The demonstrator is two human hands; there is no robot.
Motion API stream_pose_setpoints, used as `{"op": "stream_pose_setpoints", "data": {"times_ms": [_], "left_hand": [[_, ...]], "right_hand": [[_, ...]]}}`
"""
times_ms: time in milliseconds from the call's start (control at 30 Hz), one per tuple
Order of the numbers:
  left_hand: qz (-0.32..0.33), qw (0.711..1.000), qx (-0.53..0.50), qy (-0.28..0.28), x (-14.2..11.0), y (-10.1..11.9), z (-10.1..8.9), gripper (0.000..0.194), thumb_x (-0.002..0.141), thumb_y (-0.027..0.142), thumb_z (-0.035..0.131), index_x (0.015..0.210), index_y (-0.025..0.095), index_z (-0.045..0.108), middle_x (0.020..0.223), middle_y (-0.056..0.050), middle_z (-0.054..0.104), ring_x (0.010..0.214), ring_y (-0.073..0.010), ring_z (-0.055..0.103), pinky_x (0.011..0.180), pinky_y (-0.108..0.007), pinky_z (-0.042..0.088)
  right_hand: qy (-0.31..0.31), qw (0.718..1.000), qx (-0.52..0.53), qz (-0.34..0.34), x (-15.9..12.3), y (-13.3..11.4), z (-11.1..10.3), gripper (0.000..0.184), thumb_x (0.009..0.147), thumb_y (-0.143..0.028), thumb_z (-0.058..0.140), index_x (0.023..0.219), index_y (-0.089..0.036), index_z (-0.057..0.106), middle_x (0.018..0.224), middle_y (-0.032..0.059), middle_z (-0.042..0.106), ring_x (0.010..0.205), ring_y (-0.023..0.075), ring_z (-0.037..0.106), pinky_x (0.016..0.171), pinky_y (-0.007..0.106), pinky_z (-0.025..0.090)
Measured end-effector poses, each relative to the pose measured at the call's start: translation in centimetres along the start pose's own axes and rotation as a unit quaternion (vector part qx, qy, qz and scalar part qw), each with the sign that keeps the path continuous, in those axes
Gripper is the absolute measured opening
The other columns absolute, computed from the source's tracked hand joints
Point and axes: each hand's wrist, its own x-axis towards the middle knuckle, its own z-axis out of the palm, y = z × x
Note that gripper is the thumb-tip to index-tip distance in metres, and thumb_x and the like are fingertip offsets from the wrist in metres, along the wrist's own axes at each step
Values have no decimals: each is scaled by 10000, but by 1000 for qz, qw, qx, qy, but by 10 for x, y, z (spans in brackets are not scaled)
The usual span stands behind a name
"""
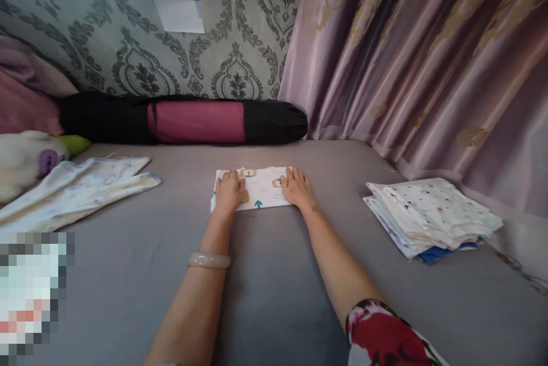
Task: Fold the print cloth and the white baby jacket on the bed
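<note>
A folded white cloth (262,188) with printed yellow and green figures lies flat on the grey bed sheet (274,274), in the middle of the view. On its left end rests my left hand (230,190), fingers stretched forward and thumb toward the centre. My right hand (298,188) lies over the right end in much the same way, palm down. Neither hand appears to grip the fabric. What is under the palms is hidden.
To the right is a stack of folded cloths (432,209), near the curtain (411,69). Pale trousers (94,183) lie spread at the left beside a white plush toy (25,160). A long black and maroon bag (194,120) runs along the wall (128,23).
</note>
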Motion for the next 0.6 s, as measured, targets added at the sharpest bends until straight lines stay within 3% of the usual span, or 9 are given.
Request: {"op": "stream_pose_setpoints", "data": {"times_ms": [133,333,467,600], "left_hand": [[-5,999,43,1,-7,3,8,522,963,374,312,1355,81,493,1460,-199,462,1397,-308,359,1158,-467,243],[-25,995,94,14,-10,11,11,623,973,421,240,1428,43,437,1491,-218,417,1424,-355,301,1155,-494,224],[-29,992,126,-7,-10,14,7,619,965,410,254,1424,39,440,1473,-235,432,1402,-365,333,1126,-500,268],[22,988,151,-22,0,10,-6,586,957,433,269,1324,71,549,1316,-234,577,1278,-350,482,1041,-470,378]], "right_hand": [[12,1000,-3,0,0,-1,4,567,1022,-403,207,1494,-116,336,1569,141,287,1440,263,241,1146,440,211],[11,1000,-2,1,1,-1,5,560,1015,-385,221,1492,-112,329,1572,140,276,1432,279,240,1139,457,216],[-25,999,-13,-25,8,2,-5,550,1005,-403,275,1451,-102,387,1521,173,353,1379,310,326,1100,467,284],[-56,996,-32,-59,24,8,-20,441,1002,-359,329,1291,-113,553,1356,188,528,1255,306,474,1042,439,348]]}}
